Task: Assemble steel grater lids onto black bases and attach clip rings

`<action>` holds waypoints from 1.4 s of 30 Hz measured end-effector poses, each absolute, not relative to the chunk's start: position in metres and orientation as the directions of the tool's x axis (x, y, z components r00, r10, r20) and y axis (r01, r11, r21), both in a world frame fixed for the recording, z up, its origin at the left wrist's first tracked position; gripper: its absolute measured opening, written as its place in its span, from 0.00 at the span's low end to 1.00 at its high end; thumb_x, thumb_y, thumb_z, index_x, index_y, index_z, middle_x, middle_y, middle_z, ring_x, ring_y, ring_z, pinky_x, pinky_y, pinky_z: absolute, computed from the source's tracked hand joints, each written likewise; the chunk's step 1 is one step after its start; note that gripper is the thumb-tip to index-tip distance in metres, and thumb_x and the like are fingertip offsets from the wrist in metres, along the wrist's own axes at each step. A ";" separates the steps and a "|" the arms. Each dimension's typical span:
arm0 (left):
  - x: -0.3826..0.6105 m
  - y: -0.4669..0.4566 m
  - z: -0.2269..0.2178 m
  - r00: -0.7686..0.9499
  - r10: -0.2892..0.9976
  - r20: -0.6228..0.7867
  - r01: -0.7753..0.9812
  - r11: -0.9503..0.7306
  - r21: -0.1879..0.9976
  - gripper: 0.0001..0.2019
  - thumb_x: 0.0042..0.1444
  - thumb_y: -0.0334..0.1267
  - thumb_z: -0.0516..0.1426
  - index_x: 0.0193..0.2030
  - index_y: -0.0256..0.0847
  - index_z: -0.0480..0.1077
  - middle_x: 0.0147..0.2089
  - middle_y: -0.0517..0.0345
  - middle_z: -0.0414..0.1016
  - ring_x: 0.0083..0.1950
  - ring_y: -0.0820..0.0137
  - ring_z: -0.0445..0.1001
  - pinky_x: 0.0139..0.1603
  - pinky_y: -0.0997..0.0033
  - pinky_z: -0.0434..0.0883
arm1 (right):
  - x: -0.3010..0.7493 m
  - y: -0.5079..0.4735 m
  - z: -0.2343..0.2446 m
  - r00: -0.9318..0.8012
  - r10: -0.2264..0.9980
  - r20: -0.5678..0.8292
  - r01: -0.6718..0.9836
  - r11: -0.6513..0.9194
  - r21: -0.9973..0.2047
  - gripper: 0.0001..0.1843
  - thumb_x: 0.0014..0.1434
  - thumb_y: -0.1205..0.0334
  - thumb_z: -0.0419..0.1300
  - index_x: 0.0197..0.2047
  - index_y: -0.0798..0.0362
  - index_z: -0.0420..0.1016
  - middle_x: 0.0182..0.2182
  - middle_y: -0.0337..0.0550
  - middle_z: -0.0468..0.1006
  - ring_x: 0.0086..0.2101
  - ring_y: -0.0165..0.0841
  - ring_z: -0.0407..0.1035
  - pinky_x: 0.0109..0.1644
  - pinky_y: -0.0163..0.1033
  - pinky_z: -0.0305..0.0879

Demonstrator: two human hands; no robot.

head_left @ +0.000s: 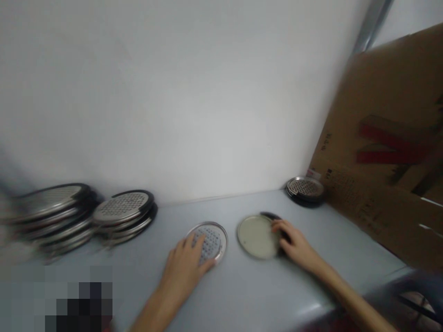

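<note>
My left hand [183,269] lies on the table with its fingers curled over the near edge of a round perforated metal disc [212,240]. My right hand [294,242] rests on the right rim of a plain round metal plate [256,236], fingers bent over it. A black ring or rim [272,215] shows behind that plate, partly hidden by the fingers. Both discs lie flat on the grey table [242,286], a short gap between them.
Two stacks of perforated metal discs with black rims stand at the left [51,212] and centre-left [124,212]. A smaller stack [305,190] sits at the back right by a cardboard box [391,152]. A white wall runs behind.
</note>
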State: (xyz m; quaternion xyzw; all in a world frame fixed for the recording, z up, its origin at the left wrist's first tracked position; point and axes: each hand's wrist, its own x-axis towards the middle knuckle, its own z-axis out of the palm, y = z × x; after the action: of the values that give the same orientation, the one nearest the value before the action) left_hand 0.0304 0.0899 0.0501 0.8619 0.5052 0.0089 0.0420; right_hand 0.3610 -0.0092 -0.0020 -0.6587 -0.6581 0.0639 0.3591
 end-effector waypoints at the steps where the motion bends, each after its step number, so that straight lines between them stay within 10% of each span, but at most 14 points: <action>1: 0.030 0.090 0.049 0.484 0.875 -0.022 0.873 -0.481 0.079 0.31 0.63 0.47 0.60 0.70 0.38 0.64 0.72 0.40 0.64 0.68 0.47 0.66 0.64 0.48 0.68 | 0.358 -0.008 0.001 0.098 0.922 0.375 0.825 0.135 -0.548 0.24 0.47 0.70 0.51 0.48 0.50 0.72 0.56 0.49 0.74 0.58 0.42 0.67 0.65 0.49 0.62; 5: 0.027 0.089 0.049 0.472 0.881 -0.004 0.877 -0.469 0.106 0.31 0.63 0.48 0.58 0.70 0.37 0.65 0.71 0.39 0.65 0.68 0.46 0.67 0.64 0.47 0.67 | 0.353 0.003 0.013 0.084 0.951 0.297 0.871 0.075 -0.485 0.24 0.57 0.68 0.51 0.56 0.51 0.69 0.57 0.52 0.73 0.58 0.43 0.67 0.66 0.55 0.58; 10: 0.020 0.091 0.053 0.494 0.868 0.040 0.846 -0.491 0.206 0.32 0.61 0.51 0.60 0.68 0.36 0.66 0.67 0.40 0.71 0.63 0.48 0.72 0.63 0.50 0.68 | 0.347 0.025 0.031 0.103 0.963 0.248 0.922 0.001 -0.388 0.07 0.63 0.60 0.57 0.37 0.52 0.76 0.42 0.49 0.78 0.51 0.49 0.67 0.66 0.71 0.38; 19: -0.007 0.063 0.024 0.512 0.770 0.380 0.750 -0.617 0.239 0.35 0.54 0.43 0.66 0.69 0.45 0.64 0.64 0.45 0.72 0.61 0.50 0.72 0.61 0.48 0.71 | 0.284 0.003 0.050 0.042 0.985 0.166 0.941 0.017 -0.337 0.08 0.60 0.67 0.59 0.28 0.53 0.71 0.36 0.48 0.75 0.43 0.44 0.65 0.48 0.51 0.57; 26: -0.020 0.022 -0.005 0.745 0.610 0.271 0.586 -0.792 0.172 0.45 0.36 0.52 0.76 0.65 0.54 0.69 0.65 0.47 0.73 0.60 0.46 0.73 0.57 0.49 0.75 | 0.259 -0.050 0.017 -0.028 0.982 0.186 0.845 0.122 -0.520 0.12 0.69 0.65 0.54 0.32 0.53 0.69 0.35 0.45 0.72 0.40 0.40 0.65 0.47 0.46 0.60; 42: -0.023 0.038 0.031 0.658 0.682 0.320 0.633 -0.731 0.255 0.32 0.55 0.52 0.67 0.66 0.51 0.68 0.64 0.48 0.72 0.61 0.51 0.73 0.59 0.47 0.74 | 0.261 -0.051 0.011 -0.005 0.967 0.255 0.831 0.146 -0.537 0.20 0.75 0.62 0.45 0.31 0.51 0.66 0.32 0.44 0.71 0.37 0.39 0.64 0.46 0.47 0.59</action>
State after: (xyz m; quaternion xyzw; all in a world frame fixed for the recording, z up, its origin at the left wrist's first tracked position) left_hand -0.0225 0.0378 0.0311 0.9085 0.3617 0.2004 0.0608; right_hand 0.2610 -0.0505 0.0109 -0.6428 -0.6991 0.1175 0.2902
